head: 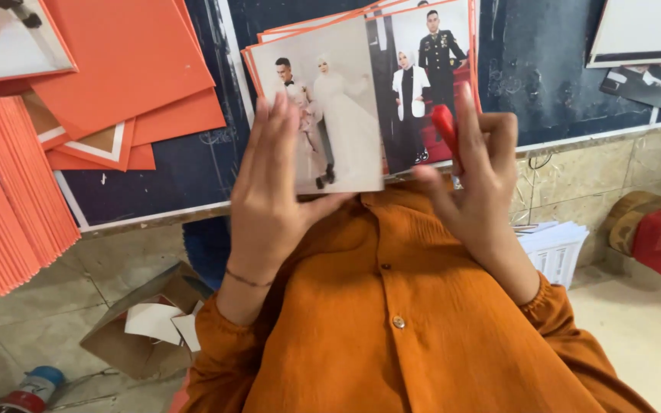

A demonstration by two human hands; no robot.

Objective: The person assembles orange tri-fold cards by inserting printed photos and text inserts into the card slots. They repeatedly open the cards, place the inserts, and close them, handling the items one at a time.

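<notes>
- Left hand point(273, 195), fingers nearly flat, steadies the front photo print point(330, 107) by its lower left corner, at the table edge.
- Right hand point(477, 180) is curled round a red tool point(445, 126), at 3 o'clock of that print; what kind of tool cannot be told.
- Print stack point(430, 69): two pictures show faces, with orange-edged sheets fanned behind; count unclear.
- Progress, judged: one print is lifted apart and the rest remain stacked.
- Orange cards point(131, 61) lie at 9 o'clock; an orange pile point(5, 206) lies further out.
- Floor at 7 o'clock: one open carton point(143, 321), one can point(32, 390).
</notes>
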